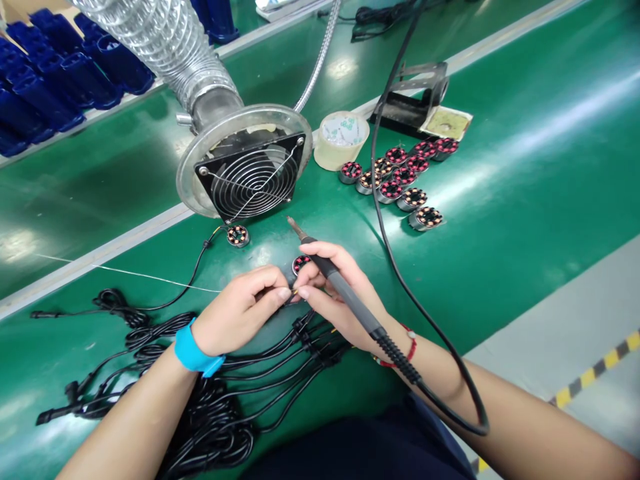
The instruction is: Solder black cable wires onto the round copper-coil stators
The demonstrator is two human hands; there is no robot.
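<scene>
My right hand (336,293) grips a soldering iron (334,273) like a pen, its tip pointing up and left toward the fan. The fingers of the same hand also pinch at a small round coil part (301,263) on the green bench. My left hand (245,308), with a blue band at the wrist, pinches a black cable end right beside that part, fingertips touching those of the right hand. A thin solder wire (150,277) runs in from the left toward my left hand. One more coil part (238,235) with a cable attached lies just in front of the fan.
A fume extractor fan (250,175) on a ribbed hose stands behind the hands. Several coil parts (400,177) cluster at right, beside a tape roll (341,139) and an iron stand (415,100). A bundle of black cables (210,400) lies at front left. Blue parts (55,67) fill the far left.
</scene>
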